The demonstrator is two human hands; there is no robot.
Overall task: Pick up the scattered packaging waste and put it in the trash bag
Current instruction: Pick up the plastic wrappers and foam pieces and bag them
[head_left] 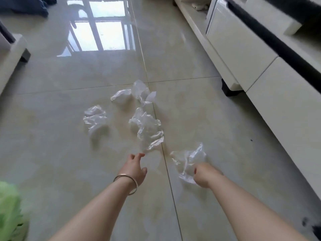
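- Both bare forearms reach forward and down over the glossy tiled floor [52, 105], the left one wearing a thin metal bangle [129, 183] at the wrist.
- The left hand [134, 168] is held loosely spread, fingers relaxed and pointing ahead, holding nothing; its fingertips sit just short of the near tip of a crumpled clear plastic wrapper [147, 127].
- The right hand [204, 173] has its fingers curled into a second piece of clear plastic [188, 159], gripping it; this piece bunches up ahead of and to the left of the knuckles.
- The wrapper ahead of the left hand is elongated, its long axis running away from the person beside a tile joint.
- Farther off lie three more pieces: a crumpled white-clear wad [95, 119] to the left, a small white scrap [121, 96], and a clear twisted piece [143, 92] just beside it.
- A white low cabinet [243, 54] runs along the right side, well apart from the waste.
- Something green and blurred [9, 211] fills the lower left corner; whether it is the trash bag cannot be told.
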